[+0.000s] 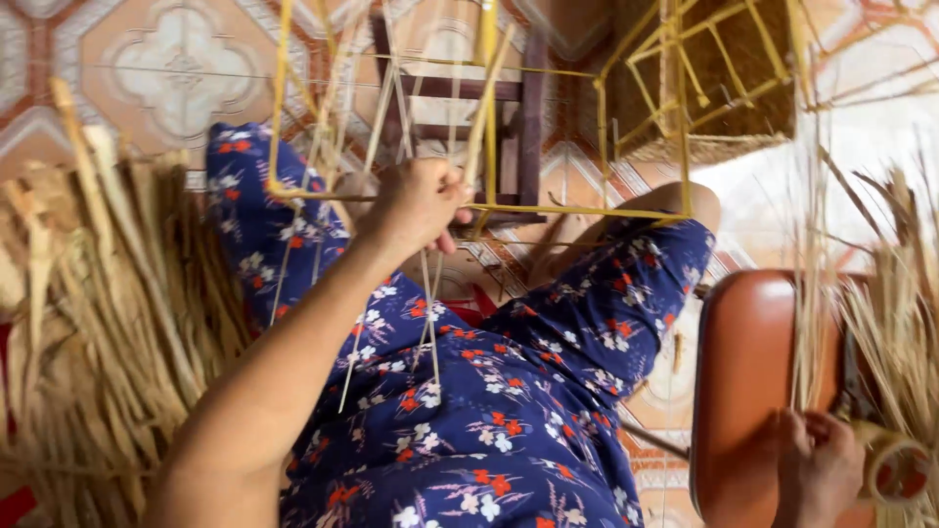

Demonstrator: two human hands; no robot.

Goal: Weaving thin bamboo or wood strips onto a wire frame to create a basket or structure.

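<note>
Patterned tiles (186, 68) lay under me, with dried stalks (98, 323) heaped beside my knee. My left hand (419, 207) was closed around pale strands (430, 313) at the yellow frame (587, 210), which stood over my lap against a small wooden stool (518, 117). My right hand (817, 469) gripped a tape roll (895, 469) by the orange seat (748, 381). I judged the strands could slip or snap if my pinch loosened, since they hung thin, dry and loose. The frame looked slim, open and barely woven.
</note>
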